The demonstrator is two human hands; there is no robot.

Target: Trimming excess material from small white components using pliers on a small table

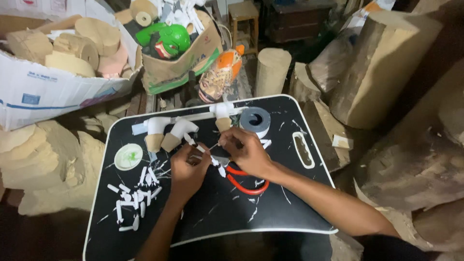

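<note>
Over a black lap table my left hand pinches a small white painted piece. My right hand touches the same piece with a thin stick-like tool held in its fingertips. Red-handled scissors lie under my right wrist. Several small white pieces are scattered at the table's left. White-painted wooden figures lie along the far edge beside a grey tape roll.
A round white lid with green marks sits at the table's left. Cardboard boxes with wood discs and a green mask stand behind. An orange painted mask and wood logs crowd the far and right sides.
</note>
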